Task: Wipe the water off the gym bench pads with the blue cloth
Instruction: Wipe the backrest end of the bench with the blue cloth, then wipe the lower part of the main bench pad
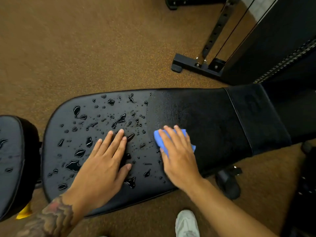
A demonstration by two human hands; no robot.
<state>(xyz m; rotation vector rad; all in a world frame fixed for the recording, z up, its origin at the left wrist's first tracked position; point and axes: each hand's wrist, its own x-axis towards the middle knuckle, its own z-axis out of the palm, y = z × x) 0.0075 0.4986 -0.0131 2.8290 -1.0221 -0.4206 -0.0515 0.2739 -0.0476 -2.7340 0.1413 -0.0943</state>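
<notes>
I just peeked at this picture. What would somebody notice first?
Shiny water drops spatter the left part of the long black bench pad. The right hand presses a blue cloth flat at the edge of the drops, and the pad right of it looks wiped. The left hand rests flat among the drops.
</notes>
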